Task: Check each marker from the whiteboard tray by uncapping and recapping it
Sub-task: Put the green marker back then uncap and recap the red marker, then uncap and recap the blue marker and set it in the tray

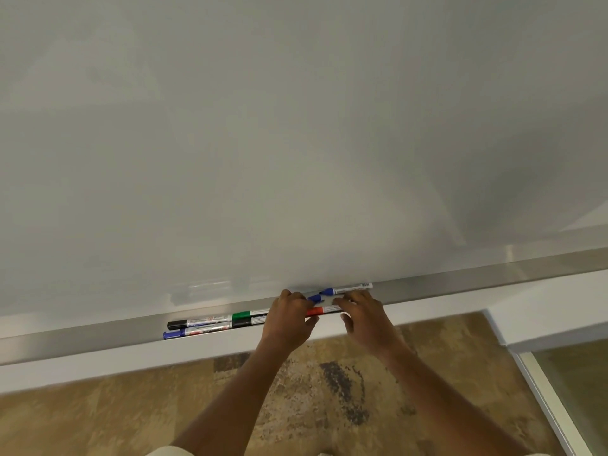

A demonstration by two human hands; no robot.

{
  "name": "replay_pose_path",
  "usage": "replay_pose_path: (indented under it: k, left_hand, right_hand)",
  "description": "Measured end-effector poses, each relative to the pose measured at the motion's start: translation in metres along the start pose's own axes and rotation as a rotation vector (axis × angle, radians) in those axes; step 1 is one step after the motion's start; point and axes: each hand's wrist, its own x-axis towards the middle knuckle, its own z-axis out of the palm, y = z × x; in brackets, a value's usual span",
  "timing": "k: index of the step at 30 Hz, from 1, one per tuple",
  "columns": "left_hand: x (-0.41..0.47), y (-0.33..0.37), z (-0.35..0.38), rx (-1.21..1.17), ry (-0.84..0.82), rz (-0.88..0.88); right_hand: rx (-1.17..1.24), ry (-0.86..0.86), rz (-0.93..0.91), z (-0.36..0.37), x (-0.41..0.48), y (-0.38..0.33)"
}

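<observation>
A silver whiteboard tray [444,284] runs along the bottom of the whiteboard [296,143]. My right hand [365,319] holds an uncapped blue marker [352,287] just above the tray, its tip pointing left. My left hand [289,319] pinches the blue cap [315,298] a short way from that tip. In the tray lie a red marker [320,311] under my hands, a green-capped marker [245,314], a black-capped marker [245,322], another black-capped marker [194,323] and a blue-capped marker [184,333].
Below the tray is a white wall ledge [131,360] and a patterned brown carpet [312,406]. A glass panel with a white frame [543,396] stands at the lower right.
</observation>
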Motion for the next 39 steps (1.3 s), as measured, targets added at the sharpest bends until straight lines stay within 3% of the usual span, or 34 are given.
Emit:
replay_pose_path:
  k: [8, 22, 28, 33, 39]
  left_hand:
    - [-0.004, -0.021, -0.014, -0.155, -0.028, -0.08]
    - [-0.015, -0.03, -0.022, -0.192, -0.038, -0.13]
    - [-0.012, -0.025, -0.024, -0.257, 0.034, -0.125]
    - [0.001, -0.007, -0.023, -0.204, 0.009, -0.058]
    - [0.019, 0.009, -0.013, -0.041, -0.048, -0.069]
  right_hand:
    - [-0.001, -0.013, -0.018, 0.01, -0.001, -0.007]
    - [-0.012, -0.021, -0.057, 0.013, 0.002, -0.017]
    - [0.001, 0.04, -0.051, 0.006, 0.0, -0.014]
    - [-0.043, 0.181, -0.017, -0.012, 0.009, 0.001]
    - [-0.216, 0.088, 0.027, -0.022, 0.018, 0.009]
